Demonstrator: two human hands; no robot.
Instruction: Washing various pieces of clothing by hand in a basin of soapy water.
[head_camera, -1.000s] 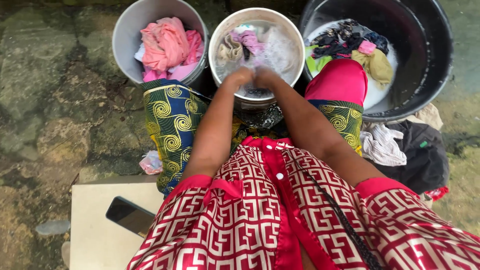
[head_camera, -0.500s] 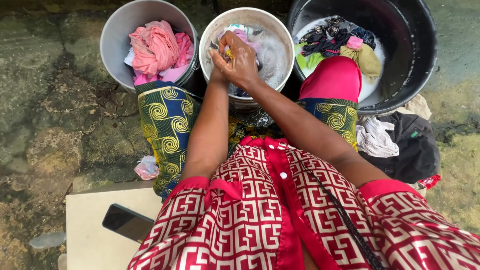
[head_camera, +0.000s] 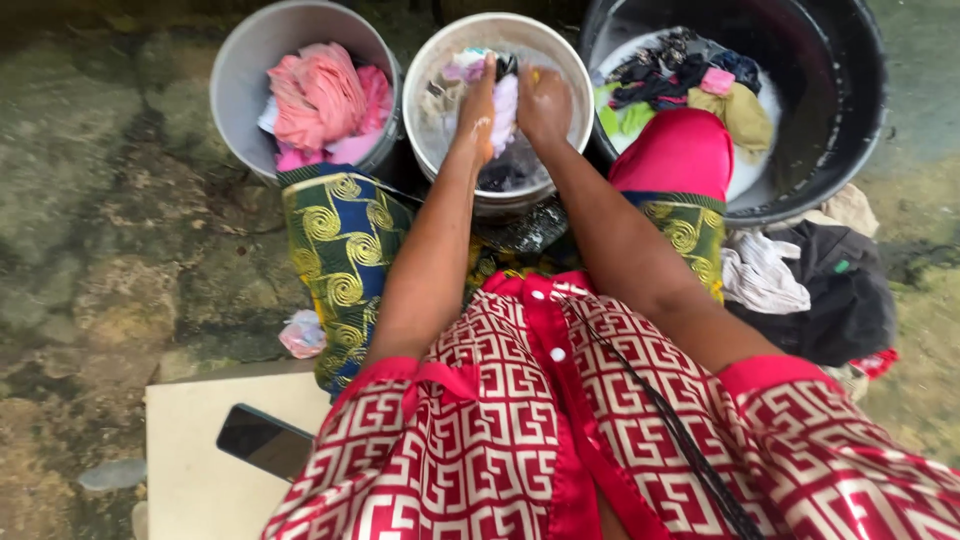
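My left hand (head_camera: 478, 115) and right hand (head_camera: 543, 100) are both down in the middle metal basin (head_camera: 578, 70), fingers closed tight around a pale lilac cloth (head_camera: 505, 100) stretched between them over soapy water. A grey bucket (head_camera: 240, 70) of pink clothes (head_camera: 320, 95) stands just to the left, and a black tub (head_camera: 850, 110) to the right.

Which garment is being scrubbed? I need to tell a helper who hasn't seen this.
Find the middle metal basin of the three containers. Inside it, between the left hand and right hand, is a pale lilac cloth, lighter than the dark cloth below it.
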